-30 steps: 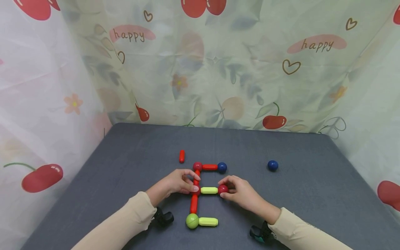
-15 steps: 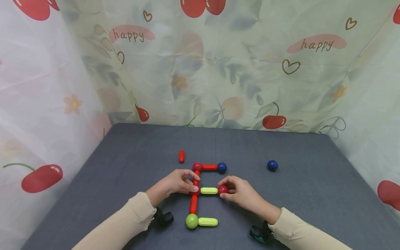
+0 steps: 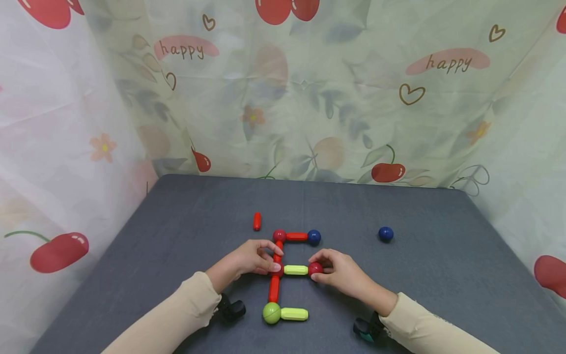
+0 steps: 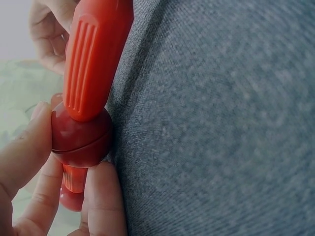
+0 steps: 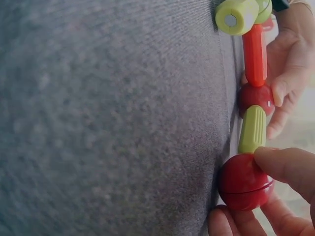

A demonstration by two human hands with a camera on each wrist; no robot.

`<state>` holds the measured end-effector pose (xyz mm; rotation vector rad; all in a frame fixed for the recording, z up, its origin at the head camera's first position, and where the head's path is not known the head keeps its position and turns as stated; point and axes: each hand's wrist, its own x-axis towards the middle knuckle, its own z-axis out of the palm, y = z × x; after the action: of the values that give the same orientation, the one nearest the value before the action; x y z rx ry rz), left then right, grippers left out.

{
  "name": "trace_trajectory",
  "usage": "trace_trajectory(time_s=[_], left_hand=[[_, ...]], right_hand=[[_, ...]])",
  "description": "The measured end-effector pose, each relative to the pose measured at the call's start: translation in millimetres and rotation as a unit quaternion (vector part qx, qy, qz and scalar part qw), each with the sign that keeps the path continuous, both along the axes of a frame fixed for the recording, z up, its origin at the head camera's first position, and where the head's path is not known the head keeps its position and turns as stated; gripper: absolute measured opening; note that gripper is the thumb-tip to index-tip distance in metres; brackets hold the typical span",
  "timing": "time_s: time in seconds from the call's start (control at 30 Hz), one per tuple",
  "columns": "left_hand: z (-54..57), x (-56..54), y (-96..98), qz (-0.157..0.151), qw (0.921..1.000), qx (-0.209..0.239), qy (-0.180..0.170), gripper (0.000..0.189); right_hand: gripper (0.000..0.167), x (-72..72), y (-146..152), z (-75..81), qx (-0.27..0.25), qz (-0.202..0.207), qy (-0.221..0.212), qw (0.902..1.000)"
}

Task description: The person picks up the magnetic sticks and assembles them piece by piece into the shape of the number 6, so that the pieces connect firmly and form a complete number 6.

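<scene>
My left hand (image 3: 252,258) grips the middle red ball (image 4: 81,135) of a magnetic stick-and-ball figure, thumb on one side and fingers on the other. From that ball a yellow-green stick (image 3: 296,270) runs right to a second red ball (image 5: 245,182), which my right hand (image 3: 344,274) pinches between thumb and fingers. A red stick (image 3: 274,289) leads down to a green ball (image 3: 271,313) with another yellow-green stick (image 3: 294,314) attached. Above, a partly covered red stick joins the top red ball (image 3: 279,236), which carries a red stick (image 3: 297,237) and a blue ball (image 3: 314,237).
A loose red stick (image 3: 257,221) lies beyond the figure, to its upper left. One loose blue ball (image 3: 386,234) sits farther right on the dark grey table (image 3: 424,275). Printed curtains (image 3: 305,98) hang behind and on both sides.
</scene>
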<state>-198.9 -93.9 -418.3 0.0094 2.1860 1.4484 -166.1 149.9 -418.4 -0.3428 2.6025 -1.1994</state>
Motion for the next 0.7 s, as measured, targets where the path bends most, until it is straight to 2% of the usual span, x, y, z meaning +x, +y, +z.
trace_trajectory(time_s=[0.23, 0.37, 0.5, 0.57, 0.63, 0.7], left_hand=[[-0.3, -0.3, -0.2, -0.004, 1.0, -0.001, 0.004, 0.032], [0.3, -2.1, -2.4, -0.019, 0.9998, 0.003, -0.003, 0.029], [7.8, -4.6, -7.3, -0.044, 0.9988, 0.002, -0.02, 0.027], [13.3, -6.9, -10.1, -0.049, 0.9987, -0.008, -0.015, 0.027], [19.3, -10.2, -13.0, -0.038, 0.9991, -0.018, 0.002, 0.026], [24.7, -14.5, -16.1, -0.011, 0.9993, -0.018, 0.03, 0.025]], right_hand=[[0.027, -3.3, 2, 1.0, -0.006, 0.008, -0.015, 0.9998], [0.027, -6.0, 4, -0.8, -0.012, 0.02, -0.016, 0.9996], [0.027, -7.5, 6, -2.2, -0.014, 0.025, -0.015, 0.9995], [0.027, -7.5, 6, -2.1, -0.011, 0.025, -0.013, 0.9996], [0.027, -7.1, 6, -1.6, -0.01, 0.024, -0.013, 0.9996], [0.027, -6.4, 6, -0.9, -0.01, 0.024, -0.013, 0.9996]])
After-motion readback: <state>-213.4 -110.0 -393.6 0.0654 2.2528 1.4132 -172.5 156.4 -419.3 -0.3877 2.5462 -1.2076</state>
